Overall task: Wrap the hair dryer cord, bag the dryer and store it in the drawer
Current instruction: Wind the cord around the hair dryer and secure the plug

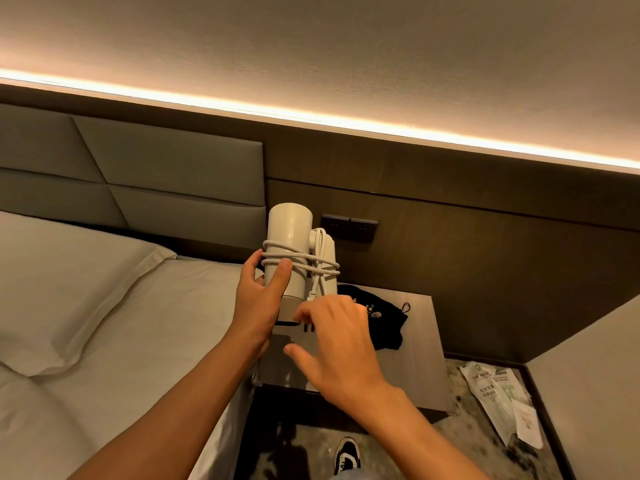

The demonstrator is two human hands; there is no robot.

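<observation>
A white hair dryer stands upright in the air above the nightstand, handle folded against its body. Its white cord is wound several times around barrel and handle. My left hand grips the lower barrel, thumb pressing on the cord loops. My right hand is just below and right of the dryer, fingertips pinching the plug end of the cord, prongs pointing down. A black drawstring bag lies crumpled on the nightstand behind my right hand. The drawer is not visible.
The dark wood nightstand stands between the bed on the left and a wall ledge on the right. A switch panel is on the wall behind the dryer. Plastic packets lie on the carpet; my shoe is below.
</observation>
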